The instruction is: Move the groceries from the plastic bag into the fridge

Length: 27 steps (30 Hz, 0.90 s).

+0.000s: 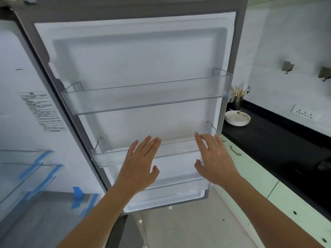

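The fridge door (136,59) stands open in front of me, its white inner side facing me. It carries a clear upper door shelf (146,97) and a clear lower door shelf (175,149), both with nothing in them. My left hand (139,163) and my right hand (213,158) are held out flat in front of the lower shelf, fingers spread, holding nothing. To the left is the fridge's inside (23,104) with glass shelves (26,169) held by blue tape. No plastic bag and no groceries are in view.
A black counter (279,138) runs along the right, with stacked white bowls (237,118) and a utensil holder (239,97) at its far end. Pale green cabinet fronts (254,178) lie below it. A wall socket (306,114) sits above the counter. Light floor tiles (179,226) show below.
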Motion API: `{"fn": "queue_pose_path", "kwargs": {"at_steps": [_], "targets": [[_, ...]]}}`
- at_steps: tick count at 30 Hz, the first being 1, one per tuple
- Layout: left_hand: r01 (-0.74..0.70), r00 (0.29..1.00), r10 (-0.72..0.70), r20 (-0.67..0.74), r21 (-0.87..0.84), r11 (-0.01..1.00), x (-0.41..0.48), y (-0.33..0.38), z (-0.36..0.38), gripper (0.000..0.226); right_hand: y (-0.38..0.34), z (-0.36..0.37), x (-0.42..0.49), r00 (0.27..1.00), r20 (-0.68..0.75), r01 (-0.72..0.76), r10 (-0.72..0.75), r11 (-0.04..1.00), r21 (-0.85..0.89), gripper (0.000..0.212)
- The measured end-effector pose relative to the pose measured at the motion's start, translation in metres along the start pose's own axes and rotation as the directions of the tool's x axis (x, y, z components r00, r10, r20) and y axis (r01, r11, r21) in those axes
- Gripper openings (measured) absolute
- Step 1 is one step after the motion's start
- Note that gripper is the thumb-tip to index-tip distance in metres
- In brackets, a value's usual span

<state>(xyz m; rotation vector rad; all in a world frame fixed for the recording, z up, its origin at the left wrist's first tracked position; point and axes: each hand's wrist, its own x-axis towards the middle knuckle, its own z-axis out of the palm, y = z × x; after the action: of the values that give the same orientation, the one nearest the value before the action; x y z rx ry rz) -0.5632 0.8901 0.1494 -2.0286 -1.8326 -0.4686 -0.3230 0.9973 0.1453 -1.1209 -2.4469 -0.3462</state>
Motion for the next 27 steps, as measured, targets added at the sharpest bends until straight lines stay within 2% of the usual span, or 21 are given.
{"fn": "queue_pose_path", "kwargs": {"at_steps": [12, 18, 24, 27], "targets": [[0.101, 0.995, -0.101, 0.019, 0.016, 0.995, 0.027, 0.002, 0.019, 0.082, 0.030, 0.025, 0.041, 0.999, 0.000, 0.037, -0.037, 0.995, 0.095, 0.084], [0.115, 0.993, -0.115, 0.031, 0.031, 0.993, 0.030, 0.006, 0.016, 0.087, 0.033, 0.017, 0.045, 0.998, 0.021, 0.051, -0.052, 0.998, 0.033, 0.081], [-0.001, 1.000, 0.000, -0.018, -0.065, 0.998, 0.027, 0.056, 0.020, 0.080, 0.021, 0.001, 0.006, 0.997, 0.029, -0.072, 0.073, 0.997, -0.038, 0.077], [-0.012, 1.000, 0.014, 0.017, -0.124, 0.992, 0.016, 0.079, 0.031, 0.076, 0.018, -0.001, -0.034, 0.990, 0.041, -0.133, 0.136, 0.990, -0.049, 0.076]]}}
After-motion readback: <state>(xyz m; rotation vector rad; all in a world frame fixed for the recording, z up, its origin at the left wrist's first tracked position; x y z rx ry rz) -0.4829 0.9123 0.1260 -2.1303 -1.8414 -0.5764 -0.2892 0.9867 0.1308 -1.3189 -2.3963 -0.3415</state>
